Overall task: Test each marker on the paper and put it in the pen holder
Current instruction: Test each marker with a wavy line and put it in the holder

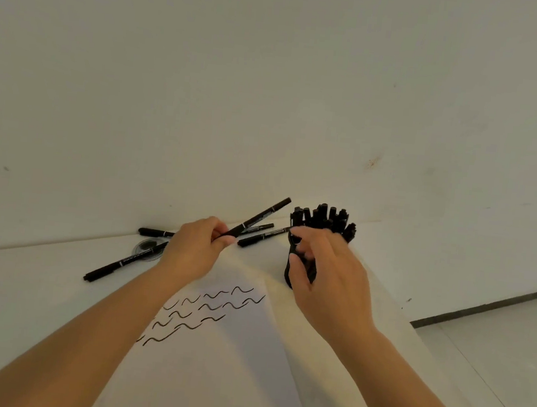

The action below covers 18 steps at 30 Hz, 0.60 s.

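Black marker (252,220) pinched in left hand (198,245), tip raised toward 1 o'clock, above sheet of paper (212,362) bearing wavy test strokes (204,312). Pen holder (300,272), full of markers, at 3 o'clock; right hand (326,274) curled around its front, partly hiding it. Loose markers (124,260) at 9 and 12 o'clock; one crosses round clear lid (146,248) on table (22,294)

left hand (195,252): bare, no ring or watch I can see | right hand (329,274): bare, short plain nails | both forearms: uncovered, no sleeves in view | no gloves, no markings
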Motion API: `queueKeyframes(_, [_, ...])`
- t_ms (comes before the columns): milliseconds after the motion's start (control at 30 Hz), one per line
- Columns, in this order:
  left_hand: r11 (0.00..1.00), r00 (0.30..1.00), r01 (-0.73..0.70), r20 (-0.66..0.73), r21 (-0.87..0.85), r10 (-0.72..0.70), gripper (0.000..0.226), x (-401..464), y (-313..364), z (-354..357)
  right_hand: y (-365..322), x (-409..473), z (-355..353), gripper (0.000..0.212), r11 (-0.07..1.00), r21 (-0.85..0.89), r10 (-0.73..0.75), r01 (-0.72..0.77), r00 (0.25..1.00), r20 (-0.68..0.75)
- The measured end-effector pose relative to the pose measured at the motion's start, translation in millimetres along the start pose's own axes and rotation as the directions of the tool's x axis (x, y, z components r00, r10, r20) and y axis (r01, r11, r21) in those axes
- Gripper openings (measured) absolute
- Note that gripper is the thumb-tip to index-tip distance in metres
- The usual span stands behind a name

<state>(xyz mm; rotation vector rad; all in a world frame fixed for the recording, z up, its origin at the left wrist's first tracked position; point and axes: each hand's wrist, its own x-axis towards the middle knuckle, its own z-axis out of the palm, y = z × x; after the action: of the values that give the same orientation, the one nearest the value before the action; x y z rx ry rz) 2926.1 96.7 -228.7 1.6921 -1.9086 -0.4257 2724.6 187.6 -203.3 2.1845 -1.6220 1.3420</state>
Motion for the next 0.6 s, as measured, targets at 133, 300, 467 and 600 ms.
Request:
queueKeyframes(133, [0.959,0.999,0.032,0.04,-0.28,-0.022,0.012,-51.7,13.3,-19.9,-15.6,-15.9,17.5,0.009,0.768,0.394,0.341,-0.505,0.842,0.417])
queueKeyframes(300, [0.919,0.984,0.062,0.178,-0.39,0.009,0.01,-110.1,15.9,-15.0,-37.4,-33.1,30.9,0.014,0.534,0.595,0.264,-0.601,0.787,0.558])
queueKeyframes(467, [0.932,0.978,0.037,0.205,-0.36,0.04,0.015,-137.4,10.5,-7.4,-47.8,-55.5,38.3,0.029,0.5,0.593,0.358,-0.631,0.774,0.523])
queueKeyframes(600, [0.986,0.995,-0.077,0.053,-0.145,0.086,0.011,-146.4,11.8,0.8,-53.5,-66.0,49.6,0.036,0.393,0.58,0.511,-0.714,0.694,0.508])
